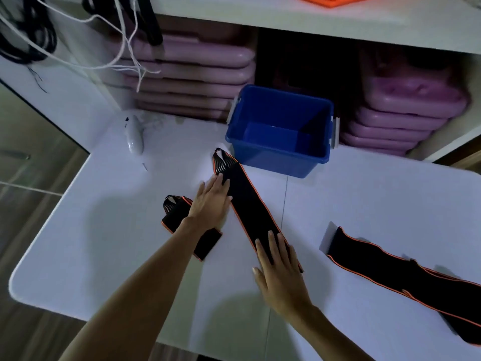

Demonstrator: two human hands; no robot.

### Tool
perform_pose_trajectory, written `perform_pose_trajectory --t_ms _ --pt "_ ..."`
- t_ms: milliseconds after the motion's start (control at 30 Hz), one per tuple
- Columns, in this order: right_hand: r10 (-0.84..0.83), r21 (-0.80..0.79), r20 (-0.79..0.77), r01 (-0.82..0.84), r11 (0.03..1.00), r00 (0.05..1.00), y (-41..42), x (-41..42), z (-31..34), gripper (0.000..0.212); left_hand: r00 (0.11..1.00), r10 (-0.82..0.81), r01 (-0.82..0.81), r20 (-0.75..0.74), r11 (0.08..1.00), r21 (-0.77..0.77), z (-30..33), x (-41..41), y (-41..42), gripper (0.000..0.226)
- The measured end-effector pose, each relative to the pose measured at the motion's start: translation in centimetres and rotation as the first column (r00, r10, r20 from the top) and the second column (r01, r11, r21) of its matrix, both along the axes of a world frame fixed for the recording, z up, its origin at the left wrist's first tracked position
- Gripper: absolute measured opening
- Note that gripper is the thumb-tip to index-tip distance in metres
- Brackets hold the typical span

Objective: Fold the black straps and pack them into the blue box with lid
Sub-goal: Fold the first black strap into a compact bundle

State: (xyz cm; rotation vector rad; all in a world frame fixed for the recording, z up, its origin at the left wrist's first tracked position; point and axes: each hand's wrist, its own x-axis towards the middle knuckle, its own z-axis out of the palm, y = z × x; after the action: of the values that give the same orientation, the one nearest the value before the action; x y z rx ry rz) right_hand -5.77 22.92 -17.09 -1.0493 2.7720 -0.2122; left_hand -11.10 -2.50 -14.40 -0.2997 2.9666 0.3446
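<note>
Both hands lay flat on one black strap (247,204), stretched diagonally across the white counter (104,230). Left hand (210,201) pressed its far end, fingers spread wide; right hand (278,267) pressed the near end, fingers extended, gripping nothing. Step in hand looked like smoothing before the fold. A second strap (179,214), seemingly already folded though partly hidden under the left forearm, lay left. A third strap (406,277) lay unfolded at right. The blue box (279,128) stood open and empty just beyond the strap's far end; no lid visible. Next move: bring one end over the other, edges aligned.
</note>
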Motion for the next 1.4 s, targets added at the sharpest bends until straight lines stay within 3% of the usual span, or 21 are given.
perform_pose_trajectory --t_ms 133,300,433,567,700,767,833,1000,1200,1400 --pt "0.042 -0.086 0.085 -0.035 0.996 0.995 -5.5 0.2 1.9 0.057 0.944 0.224 -0.221 -0.243 0.974 0.039 0.9 4.7 -4.6 0.036" --pt "0.153 -0.148 0.125 -0.134 0.980 0.980 -14.0 0.3 3.9 0.060 0.855 0.477 -0.413 -0.205 0.864 0.287 0.3 9.6 -8.9 0.029" --pt "0.167 -0.075 0.148 -0.157 0.985 0.975 -19.4 0.3 4.2 0.079 0.803 0.583 -0.496 -0.120 0.767 0.407 -0.4 11.4 -10.5 0.026" --pt "0.095 0.036 0.133 -0.101 0.994 0.986 -20.6 0.6 3.4 0.085 0.823 0.563 -0.468 -0.073 0.746 0.474 -0.8 12.3 -11.4 0.019" --pt "0.047 -0.047 0.082 -0.043 0.998 0.996 -18.7 1.3 2.6 0.094 0.834 0.549 -0.453 -0.053 0.736 0.503 -0.1 11.1 -10.7 0.034" --pt "0.022 -0.078 0.133 -0.012 0.997 0.991 -17.4 1.6 2.2 0.100 0.840 0.541 -0.449 -0.038 0.734 0.509 0.2 10.0 -10.0 0.041" --pt "0.014 -0.104 0.184 0.006 0.995 0.983 -16.3 1.7 2.0 0.096 0.863 0.504 -0.423 -0.039 0.761 0.491 0.2 8.9 -9.9 0.038" --pt "0.043 -0.152 0.106 -0.026 0.988 0.993 -14.8 1.2 2.9 0.078 0.900 0.411 -0.305 -0.145 0.831 0.465 0.0 6.6 -10.2 0.015" --pt "-0.184 -0.239 -0.027 0.172 0.956 0.983 -10.0 0.9 5.1 0.073 0.919 0.247 -0.097 -0.306 0.896 0.434 2.5 2.2 -8.4 0.019" --pt "-0.369 -0.242 -0.010 0.356 0.903 0.929 -3.0 1.9 4.3 0.071 0.948 0.199 -0.084 -0.250 0.909 0.408 3.7 -4.7 -6.0 0.025"
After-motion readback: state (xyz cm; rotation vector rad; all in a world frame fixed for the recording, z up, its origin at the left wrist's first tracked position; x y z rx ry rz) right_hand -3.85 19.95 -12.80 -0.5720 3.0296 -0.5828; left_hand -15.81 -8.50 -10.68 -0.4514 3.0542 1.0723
